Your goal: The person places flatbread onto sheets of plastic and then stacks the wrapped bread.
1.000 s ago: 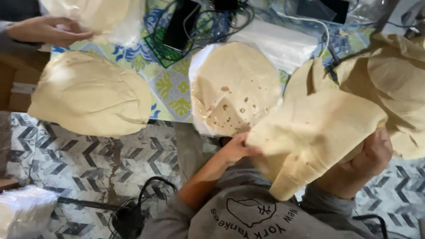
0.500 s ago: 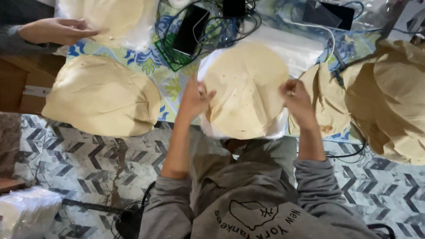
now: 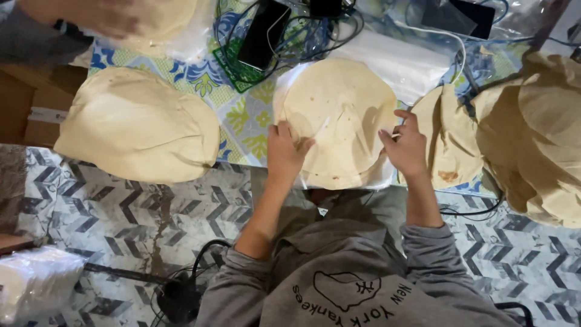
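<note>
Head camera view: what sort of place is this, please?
Probably a home or small workshop where flatbread is packed: stacks of round flatbreads lie on a patterned tablecloth, both hands press one stack on clear plastic, with phones and cables nearby.

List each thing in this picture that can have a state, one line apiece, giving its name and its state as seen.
left hand: open, flat on the round flatbread
right hand: open, fingers resting on the flatbread's right edge
round flatbread: spread flat on a clear plastic sheet
clear plastic sheet: laid out on the table under the flatbread
flatbread stack: piled, lying untouched
folded flatbreads: heaped and creased at the right
phone: screen dark, cables about it
</note>
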